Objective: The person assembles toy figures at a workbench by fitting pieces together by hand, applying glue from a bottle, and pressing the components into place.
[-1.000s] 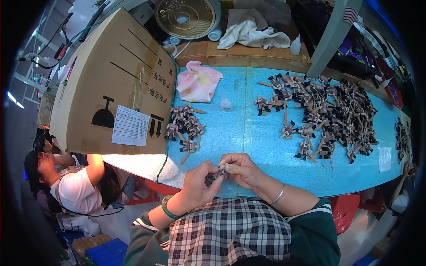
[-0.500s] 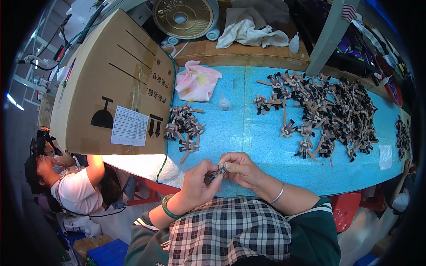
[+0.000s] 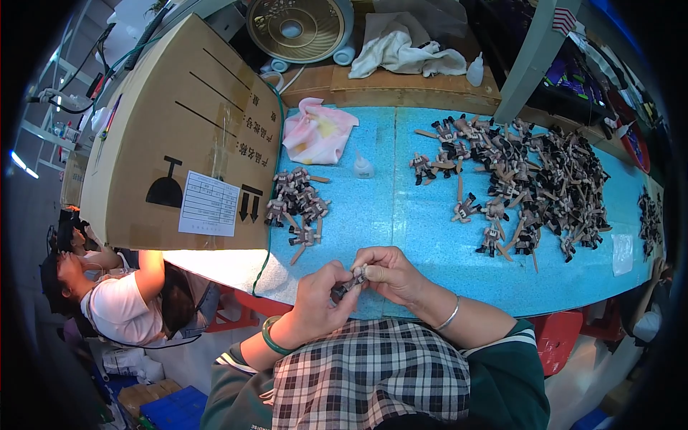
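A small toy figure (image 3: pixel 350 284), grey-brown with dark parts, is held between both hands near the table's front edge. My left hand (image 3: pixel 321 297) pinches its lower end, while the fingertips of my right hand (image 3: pixel 390 276) close on its upper end; the fingers cover much of it. Farther left, beside the cardboard box, lies a small cluster of similar figures (image 3: pixel 297 197). A large heap of them (image 3: pixel 545 186) spreads over the right half of the table, several with flat brown pieces sticking out.
The blue-covered table (image 3: pixel 416 265) carries a white squeeze bottle (image 3: pixel 363 166) and a pink-and-white cloth (image 3: pixel 319 132). A tall cardboard box (image 3: pixel 179 136) stands at left. Behind are a fan (image 3: pixel 292 30), a white rag (image 3: pixel 405 54) and a grey post (image 3: pixel 534 61). A co-worker (image 3: pixel 122 304) sits at far left.
The toy figure has tilted slightly in my fingers and shows more of its body. Both hands stay almost in place. The co-worker at left has shifted a little.
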### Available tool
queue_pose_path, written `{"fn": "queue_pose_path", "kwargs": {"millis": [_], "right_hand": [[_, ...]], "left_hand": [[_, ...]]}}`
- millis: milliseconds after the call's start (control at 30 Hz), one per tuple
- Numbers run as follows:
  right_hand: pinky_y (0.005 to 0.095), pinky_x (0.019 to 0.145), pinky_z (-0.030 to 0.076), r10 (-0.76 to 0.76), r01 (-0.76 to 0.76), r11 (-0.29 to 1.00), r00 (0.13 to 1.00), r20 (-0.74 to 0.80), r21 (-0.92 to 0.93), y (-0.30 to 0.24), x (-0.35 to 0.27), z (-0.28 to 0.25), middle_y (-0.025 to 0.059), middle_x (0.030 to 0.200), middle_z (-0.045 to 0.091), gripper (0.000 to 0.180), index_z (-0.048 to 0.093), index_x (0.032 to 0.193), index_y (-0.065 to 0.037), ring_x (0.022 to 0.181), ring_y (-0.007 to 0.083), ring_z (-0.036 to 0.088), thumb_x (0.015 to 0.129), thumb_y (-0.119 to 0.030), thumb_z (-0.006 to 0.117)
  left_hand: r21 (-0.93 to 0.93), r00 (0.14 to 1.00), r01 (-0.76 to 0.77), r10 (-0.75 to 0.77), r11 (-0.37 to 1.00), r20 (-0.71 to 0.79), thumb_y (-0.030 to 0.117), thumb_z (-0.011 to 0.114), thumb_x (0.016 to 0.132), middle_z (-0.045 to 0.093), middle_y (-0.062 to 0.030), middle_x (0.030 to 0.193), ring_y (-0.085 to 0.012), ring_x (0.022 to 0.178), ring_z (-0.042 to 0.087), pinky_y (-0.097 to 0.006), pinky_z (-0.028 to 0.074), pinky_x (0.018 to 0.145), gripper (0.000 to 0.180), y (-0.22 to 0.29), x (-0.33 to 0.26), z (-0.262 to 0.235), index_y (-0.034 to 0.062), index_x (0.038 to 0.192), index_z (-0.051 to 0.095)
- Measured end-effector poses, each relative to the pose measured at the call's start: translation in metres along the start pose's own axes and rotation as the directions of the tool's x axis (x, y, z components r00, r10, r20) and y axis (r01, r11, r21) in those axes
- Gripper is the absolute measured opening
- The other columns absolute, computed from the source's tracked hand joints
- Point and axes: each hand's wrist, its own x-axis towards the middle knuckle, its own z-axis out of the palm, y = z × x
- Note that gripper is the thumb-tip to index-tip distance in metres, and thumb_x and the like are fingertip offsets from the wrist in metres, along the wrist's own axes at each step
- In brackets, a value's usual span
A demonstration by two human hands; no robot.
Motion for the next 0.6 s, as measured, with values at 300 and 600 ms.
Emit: {"fn": "queue_pose_path", "kwargs": {"millis": [300, 600], "right_hand": [[0.0271, 0.082, 0.050, -0.081, 0.087, 0.992, 0.994, 0.070, -0.093, -0.0037, -0.0007, 0.0059, 0.0057, 0.094, 0.060, 0.014, 0.066, 0.097, 0.001, 0.088, 0.0124, 0.060, 0.086, -0.007, 0.067], [0.0261, 0.081, 0.050, -0.086, 0.098, 0.982, 0.993, 0.083, -0.163, -0.0055, -0.0010, 0.0083, 0.0053, 0.092, 0.059, 0.014, 0.067, 0.097, 0.001, 0.086, 0.0119, 0.060, 0.085, -0.007, 0.066]], "left_hand": [[0.094, 0.971, -0.237, 0.237, 0.967, 0.011, -0.003, 0.071, 0.072, 0.053, -0.0089, 0.066, -0.0184, 0.047, 0.051, -0.028, 0.039, 0.042, 0.027, -0.0096, -0.0040, -0.0031, 0.0012, 0.090, 0.051], [0.100, 0.951, -0.308, 0.307, 0.946, 0.025, -0.006, 0.068, 0.071, 0.059, -0.0089, 0.064, -0.0168, 0.049, 0.054, -0.026, 0.040, 0.043, 0.027, -0.0108, -0.0050, -0.0035, 0.0003, 0.090, 0.051]]}}
